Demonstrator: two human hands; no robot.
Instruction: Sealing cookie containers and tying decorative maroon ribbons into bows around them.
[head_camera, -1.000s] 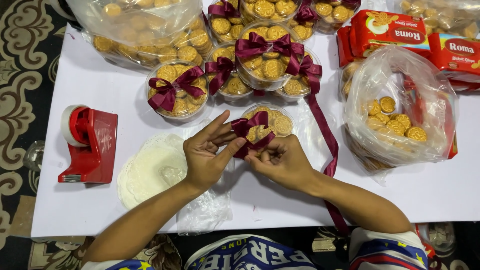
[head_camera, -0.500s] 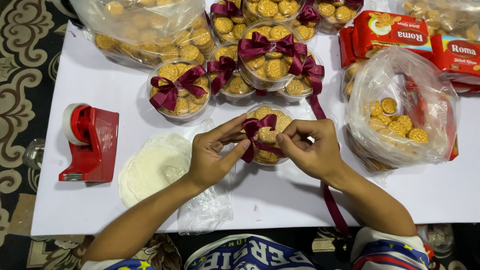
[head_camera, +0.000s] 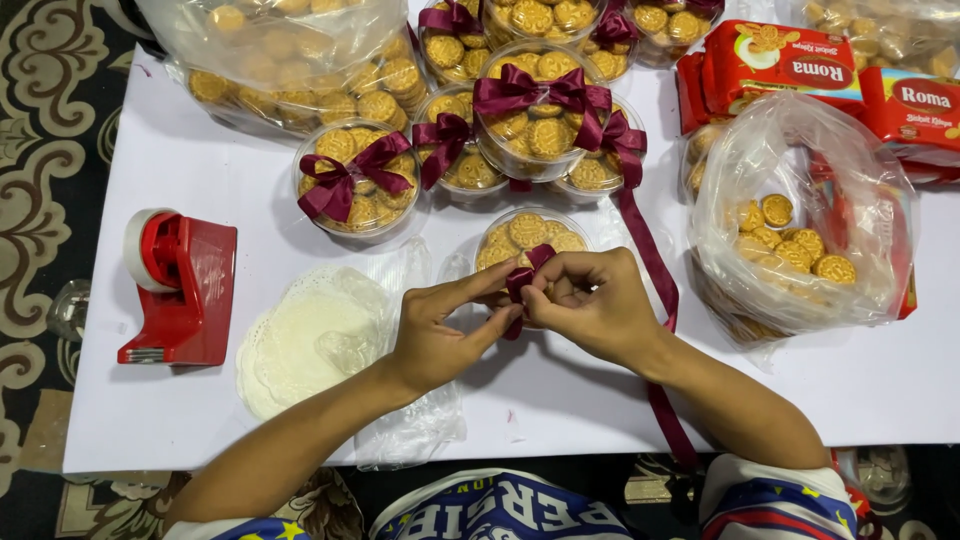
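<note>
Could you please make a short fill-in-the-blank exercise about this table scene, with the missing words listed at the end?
1. Both hands, the left hand and the right hand, pinch a dark red ______.
2. The round tub behind the hands holds ______.
3. The red tape dispenser stands to the ______ of the white doilies.

Missing words: ribbon; biscuits; left

Both hands have come together over the near cookie tub (head_camera: 530, 240); a second ago the ribbon loops were spread wide, half a second ago the bow sat open across the lid; now the maroon ribbon (head_camera: 520, 285) is bunched small between left hand (head_camera: 440, 335) and right hand (head_camera: 590, 305); more cookies show uncovered.
</note>
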